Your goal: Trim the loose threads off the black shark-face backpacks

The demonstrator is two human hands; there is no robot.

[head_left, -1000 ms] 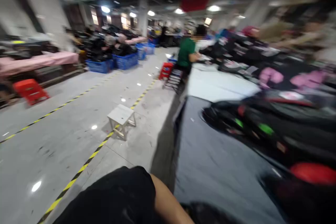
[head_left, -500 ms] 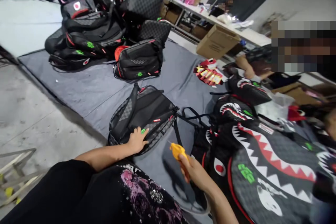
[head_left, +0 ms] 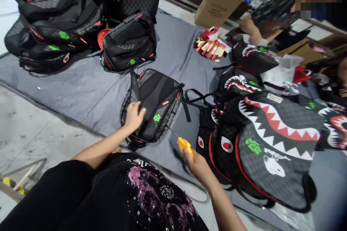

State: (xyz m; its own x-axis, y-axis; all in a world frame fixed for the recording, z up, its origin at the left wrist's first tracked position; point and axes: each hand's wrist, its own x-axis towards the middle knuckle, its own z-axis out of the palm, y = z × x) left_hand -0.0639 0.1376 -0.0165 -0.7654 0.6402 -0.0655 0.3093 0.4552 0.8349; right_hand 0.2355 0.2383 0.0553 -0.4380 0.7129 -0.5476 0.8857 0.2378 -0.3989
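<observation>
Table edge (head_left: 78, 110) beside middle backpack (head_left: 152, 95)

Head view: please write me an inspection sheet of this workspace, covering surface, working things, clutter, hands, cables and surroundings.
Surface: grey cloth, wrinkled, with a small white scrap at left.
Working things: black backpack lying strap side up; orange tool, thin tip pointing towards it.
Clutter: black bags left, shark-mouth bags right, red packets beyond.
Hands: left hand at the backpack, contact unclear; right hand grips the orange tool.
Cables: pale loop by the right forearm; cable or strap, cannot tell.
Surroundings: cardboard box behind; another person's hand far right.
</observation>
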